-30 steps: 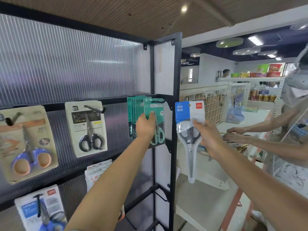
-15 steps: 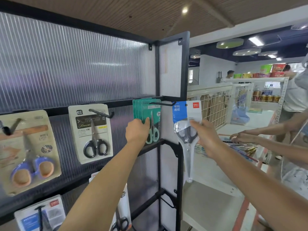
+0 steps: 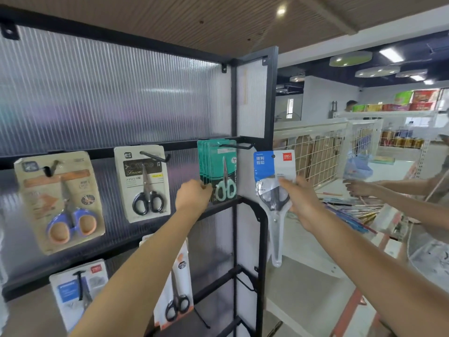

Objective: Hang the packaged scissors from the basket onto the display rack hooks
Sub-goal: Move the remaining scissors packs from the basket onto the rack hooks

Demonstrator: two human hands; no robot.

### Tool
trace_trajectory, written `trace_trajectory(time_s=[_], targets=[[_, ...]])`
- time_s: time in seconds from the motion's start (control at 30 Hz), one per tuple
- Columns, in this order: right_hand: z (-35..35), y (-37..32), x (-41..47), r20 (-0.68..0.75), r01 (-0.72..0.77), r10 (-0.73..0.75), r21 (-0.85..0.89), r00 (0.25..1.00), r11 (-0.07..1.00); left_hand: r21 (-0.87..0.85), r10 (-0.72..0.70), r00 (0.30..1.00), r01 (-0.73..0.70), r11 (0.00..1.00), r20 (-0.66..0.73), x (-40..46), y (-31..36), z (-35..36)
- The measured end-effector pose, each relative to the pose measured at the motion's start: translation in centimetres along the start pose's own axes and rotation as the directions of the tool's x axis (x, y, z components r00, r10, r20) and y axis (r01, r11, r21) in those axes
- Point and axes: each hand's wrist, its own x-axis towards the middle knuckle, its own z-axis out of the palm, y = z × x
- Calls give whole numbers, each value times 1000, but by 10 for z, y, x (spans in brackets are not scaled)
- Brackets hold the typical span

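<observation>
Several green scissor packs hang on a black hook at the rack's right end. My left hand holds their lower left edge, its fingers curled on the cards. Beside the rack's right post, my right hand grips a clear pack of black-handled scissors with a blue and white header, held upright in the air. The pack's header hole sits just right of and below the hook tip. No basket is visible.
The black-framed display rack carries other hung scissor packs: beige with blue scissors, white with black scissors, more on the lower row. At right, another person's hands work over a table of pens, behind a white wire cage.
My left hand slid down and left from the green pack's front to its lower left edge, and the pack now hangs back against the stack. My right hand kept the clear pack near the post.
</observation>
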Motion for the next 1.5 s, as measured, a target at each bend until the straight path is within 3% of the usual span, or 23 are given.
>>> trace_trajectory(time_s=[0.07, 0.17, 0.3, 0.43, 0.7, 0.9, 1.1, 1.23, 1.5], targets=[[-2, -2, -10, 12, -12, 12, 6, 1000, 1000, -129, 5, 996, 7, 992, 94, -20, 0, -1], [-2, -6, -31, 43, -25, 24, 10, 999, 1000, -446, 4, 969, 111, 888, 249, -64, 7, -2], [2, -5, -67, 123, -31, 28, 21, 992, 999, -541, 0, 918, 234, 808, 397, -125, 10, -1], [16, -5, -104, 245, -46, 35, 42, 969, 998, -570, -105, 902, 352, 742, 420, -180, 10, -9], [68, -7, -177, 495, -22, 16, 7, 868, 1000, -669, -226, 933, 359, 651, 280, -261, -16, -59], [108, -51, -204, 611, 253, -213, 22, 762, 967, -610, -268, 957, 276, 743, 106, -280, -56, -109], [165, -98, -219, 690, 558, -385, -34, 613, 829, -562, -289, 956, 213, 799, -50, -278, -85, -169], [200, -121, -231, 692, 664, -485, 12, 534, 748, -558, -286, 951, 173, 812, -121, -272, -104, -203], [245, -131, -233, 643, 670, -530, 35, 553, 741, -557, -245, 953, 107, 823, -178, -262, -122, -230]])
